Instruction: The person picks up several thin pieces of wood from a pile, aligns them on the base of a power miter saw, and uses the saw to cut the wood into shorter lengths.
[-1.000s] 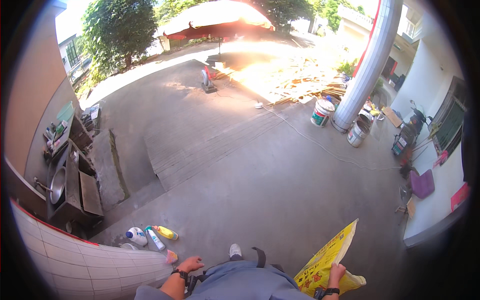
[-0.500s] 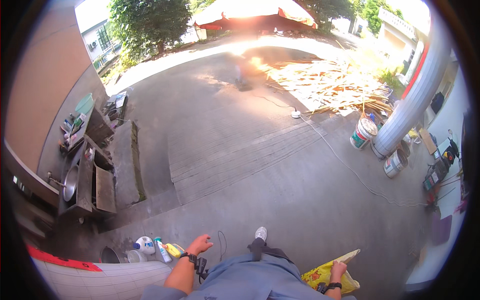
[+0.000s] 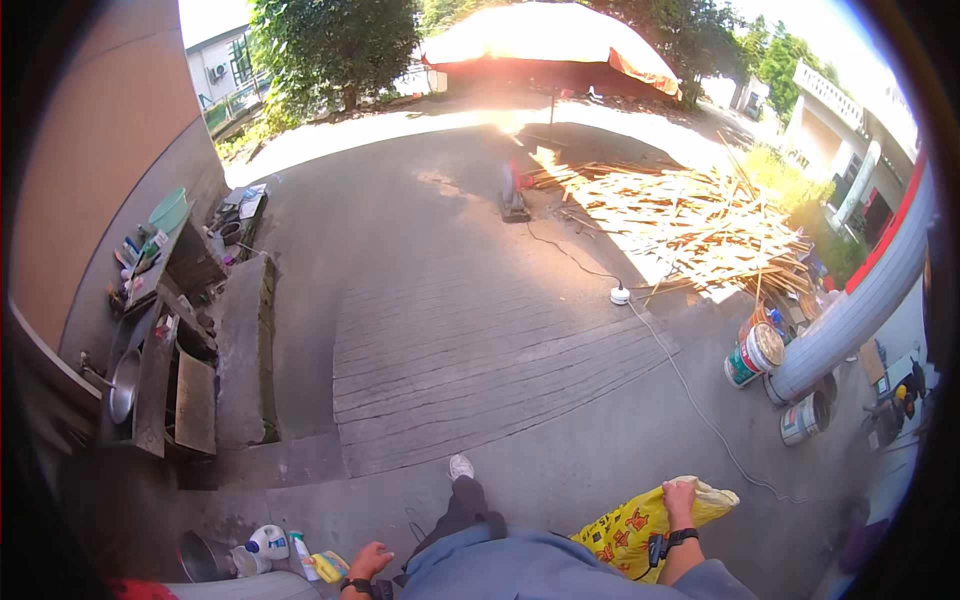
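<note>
- change: the wearer has advanced; the three bottles [image 3: 268,541] sit lower in view, and the yellow sack [image 3: 628,532] has swung forward.
- bearing on work: sack judged in transit, not set down.
- right hand [image 3: 680,497]: grip closed on sack's upper edge, at the body's right side.
- left hand [image 3: 371,560]: grip empty, fingers loosely parted.
- count: one sack, three bottles, one umbrella [image 3: 555,38], at least two buckets [image 3: 752,356].

Room free above concrete floor [image 3: 600,450] ahead; yellow bottle [image 3: 328,567] flanks left hand [image 3: 370,560].
</note>
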`<state>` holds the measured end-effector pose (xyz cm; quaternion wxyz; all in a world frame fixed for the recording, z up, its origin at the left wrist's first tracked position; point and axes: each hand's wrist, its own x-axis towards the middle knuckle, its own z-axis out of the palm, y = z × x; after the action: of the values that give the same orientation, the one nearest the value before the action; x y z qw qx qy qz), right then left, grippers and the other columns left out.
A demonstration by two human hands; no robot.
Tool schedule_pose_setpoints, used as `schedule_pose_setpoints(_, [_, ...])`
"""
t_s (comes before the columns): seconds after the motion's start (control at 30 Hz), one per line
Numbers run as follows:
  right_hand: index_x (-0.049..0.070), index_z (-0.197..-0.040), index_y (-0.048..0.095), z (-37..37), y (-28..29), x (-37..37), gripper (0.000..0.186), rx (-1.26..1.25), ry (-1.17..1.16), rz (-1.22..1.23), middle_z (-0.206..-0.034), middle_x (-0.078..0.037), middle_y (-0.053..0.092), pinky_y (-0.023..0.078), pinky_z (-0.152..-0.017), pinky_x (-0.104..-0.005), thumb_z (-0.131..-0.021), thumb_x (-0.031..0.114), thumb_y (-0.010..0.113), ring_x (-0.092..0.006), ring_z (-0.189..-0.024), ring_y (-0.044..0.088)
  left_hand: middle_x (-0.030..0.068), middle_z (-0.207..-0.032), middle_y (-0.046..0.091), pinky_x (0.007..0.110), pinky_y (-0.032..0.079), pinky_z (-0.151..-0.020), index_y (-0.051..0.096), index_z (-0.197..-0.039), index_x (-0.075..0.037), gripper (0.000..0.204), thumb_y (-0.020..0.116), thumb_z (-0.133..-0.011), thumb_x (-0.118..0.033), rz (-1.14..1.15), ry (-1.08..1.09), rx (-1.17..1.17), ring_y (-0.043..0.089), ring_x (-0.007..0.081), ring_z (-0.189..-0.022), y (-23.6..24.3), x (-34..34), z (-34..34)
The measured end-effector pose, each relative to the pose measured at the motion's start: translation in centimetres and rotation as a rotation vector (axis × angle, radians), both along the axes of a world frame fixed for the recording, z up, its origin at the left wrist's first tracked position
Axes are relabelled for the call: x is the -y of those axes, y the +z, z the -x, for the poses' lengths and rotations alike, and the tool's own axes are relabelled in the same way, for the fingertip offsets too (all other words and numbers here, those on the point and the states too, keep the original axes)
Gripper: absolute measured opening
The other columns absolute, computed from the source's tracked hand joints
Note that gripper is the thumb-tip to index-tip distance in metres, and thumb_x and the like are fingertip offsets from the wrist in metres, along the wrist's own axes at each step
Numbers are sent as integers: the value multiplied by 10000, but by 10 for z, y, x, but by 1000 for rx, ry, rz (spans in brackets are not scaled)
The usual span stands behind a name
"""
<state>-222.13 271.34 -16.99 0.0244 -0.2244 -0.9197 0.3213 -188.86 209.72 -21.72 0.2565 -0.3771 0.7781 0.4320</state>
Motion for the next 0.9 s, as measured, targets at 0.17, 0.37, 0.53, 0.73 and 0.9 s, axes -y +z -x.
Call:
schedule_pose_setpoints(0.17, [-52,-575,552,50,-1,85,313,58,126,-225,-575,-175,573,475,-527,-400,-694,194,705,-263,-504,576,194,-1086,647,383,498,-858,573,-1177,-42,517,704,-772,-337,60,-66,73,623,312,-1020,-14,70,73])
schedule_pose_setpoints(0.37, [-55,-557,543,130,17,166,314,27,198,-185,-543,-170,555,460,-509,-410,-685,195,683,-265,-480,569,174,-1006,664,378,507,-810,567,-1165,-30,468,706,-777,-254,174,8,-153,644,291,-947,55,173,223])
schedule_pose_setpoints(0.53, [-74,-696,628,210,-17,194,351,232,102,12,-725,-283,609,487,-691,-456,-653,266,704,-424,-715,611,174,-1016,660,385,499,-826,571,-1160,-36,465,702,-778,-266,135,176,-211,635,295,-967,63,206,301])
schedule_pose_setpoints(0.73, [-96,-622,569,346,-96,214,333,178,179,114,-575,-231,579,467,-571,-461,-622,210,699,-351,-546,585,171,-1118,628,370,472,-906,554,-1216,-56,524,692,-795,-335,117,227,-50,594,302,-1068,3,202,335])
schedule_pose_setpoints(0.9, [-30,-597,522,462,-32,326,186,362,334,367,-524,-74,516,410,-375,-334,-677,66,659,-171,-434,516,177,-1134,624,375,477,-900,559,-1205,-49,514,687,-804,-345,64,374,3,598,295,-1068,5,189,350])
